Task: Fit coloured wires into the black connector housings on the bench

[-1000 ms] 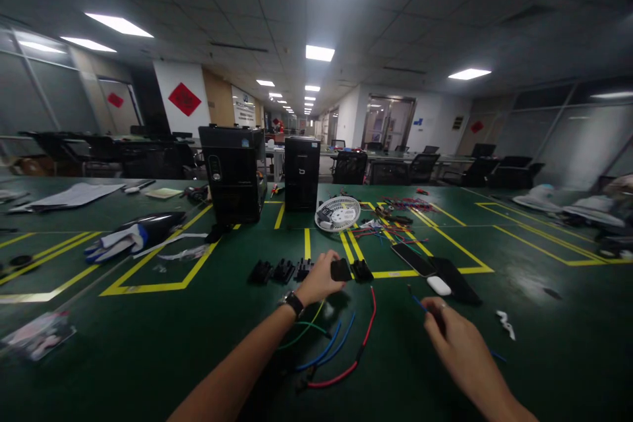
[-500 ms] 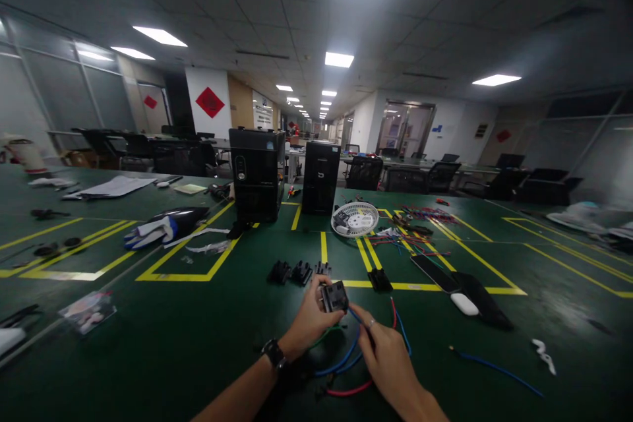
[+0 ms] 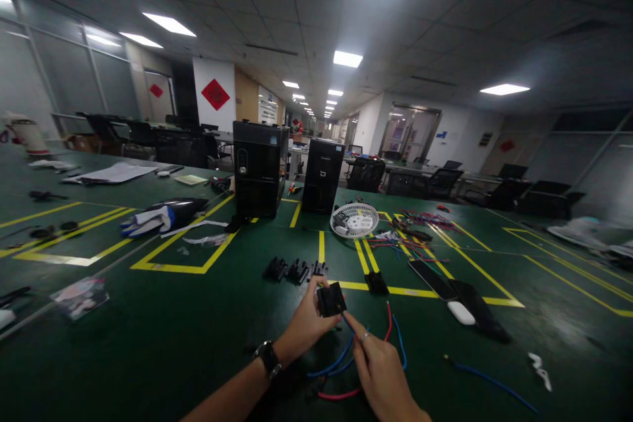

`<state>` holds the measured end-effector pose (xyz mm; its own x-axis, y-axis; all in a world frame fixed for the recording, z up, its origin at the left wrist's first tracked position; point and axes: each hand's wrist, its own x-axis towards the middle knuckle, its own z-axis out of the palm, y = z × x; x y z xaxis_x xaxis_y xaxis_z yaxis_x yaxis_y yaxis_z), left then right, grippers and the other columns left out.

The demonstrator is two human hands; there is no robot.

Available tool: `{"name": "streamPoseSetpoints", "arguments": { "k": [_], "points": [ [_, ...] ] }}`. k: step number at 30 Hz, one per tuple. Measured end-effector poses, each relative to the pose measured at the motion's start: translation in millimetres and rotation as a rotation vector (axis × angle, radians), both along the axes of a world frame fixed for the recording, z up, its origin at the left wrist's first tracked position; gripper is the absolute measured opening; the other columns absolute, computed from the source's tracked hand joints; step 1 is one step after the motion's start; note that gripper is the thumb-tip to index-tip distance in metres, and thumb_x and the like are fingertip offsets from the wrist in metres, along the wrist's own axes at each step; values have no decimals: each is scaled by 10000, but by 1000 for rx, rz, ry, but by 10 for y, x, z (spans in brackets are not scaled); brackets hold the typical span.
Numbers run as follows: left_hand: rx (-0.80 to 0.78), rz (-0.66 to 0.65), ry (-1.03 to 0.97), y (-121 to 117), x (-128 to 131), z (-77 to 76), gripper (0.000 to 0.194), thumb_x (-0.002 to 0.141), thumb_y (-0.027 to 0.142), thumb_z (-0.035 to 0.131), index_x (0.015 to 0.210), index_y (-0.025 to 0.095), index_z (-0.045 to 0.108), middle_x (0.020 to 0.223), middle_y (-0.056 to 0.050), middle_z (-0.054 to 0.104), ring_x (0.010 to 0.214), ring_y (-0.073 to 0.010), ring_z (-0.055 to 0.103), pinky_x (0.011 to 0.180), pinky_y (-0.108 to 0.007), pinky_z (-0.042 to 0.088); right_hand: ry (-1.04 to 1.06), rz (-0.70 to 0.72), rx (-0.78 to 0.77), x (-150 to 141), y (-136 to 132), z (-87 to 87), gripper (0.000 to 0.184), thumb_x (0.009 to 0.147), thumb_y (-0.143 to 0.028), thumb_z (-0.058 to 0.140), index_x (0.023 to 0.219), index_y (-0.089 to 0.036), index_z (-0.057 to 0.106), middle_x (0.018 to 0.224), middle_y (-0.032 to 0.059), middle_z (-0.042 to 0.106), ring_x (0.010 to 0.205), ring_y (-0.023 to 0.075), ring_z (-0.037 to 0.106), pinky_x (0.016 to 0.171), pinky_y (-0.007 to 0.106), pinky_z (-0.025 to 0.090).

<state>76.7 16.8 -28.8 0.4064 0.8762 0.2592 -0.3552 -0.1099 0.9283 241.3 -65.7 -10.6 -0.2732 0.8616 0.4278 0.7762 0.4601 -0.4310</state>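
Note:
My left hand [image 3: 305, 323] is closed round a small black plastic block [image 3: 331, 299], held just above the green table [image 3: 148, 349]. My right hand [image 3: 378, 369] is right beneath it, forefinger stretched up to touch the block's underside, the other fingers curled; whether it pinches a wire I cannot make out. Blue wires [image 3: 336, 364], a red wire [image 3: 341, 394] and a faint green one lie on the table under both hands. A black watch [image 3: 268, 356] is on my left wrist.
Several more black blocks [image 3: 295, 270] lie beyond my hands, one [image 3: 376, 283] on the yellow tape. Behind stand two black computer towers [image 3: 260, 168], a white fan grille [image 3: 354, 219], loose wires [image 3: 420, 219]. A phone [image 3: 432, 279], white mouse [image 3: 461, 312] and blue wire [image 3: 487, 379] lie to the right.
My left hand picked a black block off the table and drew it toward me. My right hand came in from the right and now touches the block from below.

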Motion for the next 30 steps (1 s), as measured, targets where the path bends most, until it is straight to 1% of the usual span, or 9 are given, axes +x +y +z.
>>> {"name": "streamPoseSetpoints", "arguments": {
  "k": [3, 6, 11, 15, 19, 22, 26, 28, 30],
  "points": [
    [53, 69, 59, -36, -5, 32, 479, 725, 155, 692, 1034, 247, 337, 1091, -71, 636, 1002, -201, 635, 846, -328, 492, -17, -11, -21, 5, -2, -17, 489, 937, -150, 357, 1417, -205, 427, 1101, 94, 717, 868, 201, 713, 744, 289, 567],
    [123, 143, 161, -86, -18, 67, 425, 766, 138, 625, 1091, 243, 372, 1113, -66, 616, 1034, -193, 612, 918, -339, 464, -22, 13, -35, -2, -1, -24, 508, 920, -132, 364, 1417, -218, 430, 1098, 86, 718, 892, 199, 710, 777, 288, 561],
    [91, 18, 94, -118, 2, 31, 477, 830, 170, 565, 1230, 254, 318, 1202, -98, 568, 1108, -195, 576, 942, -349, 460, -28, 1, -44, -4, 12, -44, 548, 906, -116, 352, 1442, -222, 387, 1107, 82, 714, 917, 203, 706, 795, 296, 558],
    [60, 57, 44, -123, 51, 21, 424, 840, 194, 562, 1206, 247, 354, 1222, -101, 569, 1159, -206, 559, 1002, -376, 426, -53, -21, -60, -16, 27, -59, 554, 903, -109, 348, 1446, -218, 381, 980, 75, 739, 826, 205, 711, 734, 297, 562],
    [63, 164, 47, -137, 98, 54, 365, 816, 186, 572, 1125, 247, 389, 1200, -84, 579, 1083, -204, 606, 933, -370, 481, -79, -5, -57, -62, 23, -63, 547, 905, -104, 346, 1442, -197, 388, 926, 80, 741, 797, 210, 709, 728, 312, 562],
    [74, 223, 50, -121, 127, 44, 369, 800, 157, 564, 1104, 249, 375, 1145, -70, 598, 1011, -195, 639, 866, -353, 514, -96, 4, -32, -87, 14, -47, 521, 918, -124, 362, 1434, -183, 394, 976, 91, 739, 821, 215, 714, 729, 316, 567],
    [51, 330, 104, -44, 115, 10, 403, 781, 144, 563, 1119, 244, 369, 1105, -70, 615, 950, -191, 659, 849, -358, 517, -79, -11, 34, -56, 25, 9, 387, 944, -168, 395, 1294, -203, 558, 1045, 84, 732, 900, 215, 713, 786, 309, 565],
    [39, 314, 116, -6, 70, 23, 428, 773, 172, 596, 1146, 236, 396, 1104, -76, 625, 952, -199, 657, 858, -362, 510, -50, -19, 70, -19, 36, 33, 326, 958, -198, 401, 1186, -205, 634, 1024, 82, 739, 912, 214, 713, 814, 308, 562],
    [37, 250, 110, 12, 10, 70, 470, 765, 244, 658, 1179, 222, 436, 1071, -74, 643, 939, -206, 656, 853, -353, 502, -16, -12, 90, 11, 43, 34, 317, 973, -236, 395, 1152, -201, 653, 1018, 88, 740, 918, 215, 713, 820, 305, 564]
  ]
}}
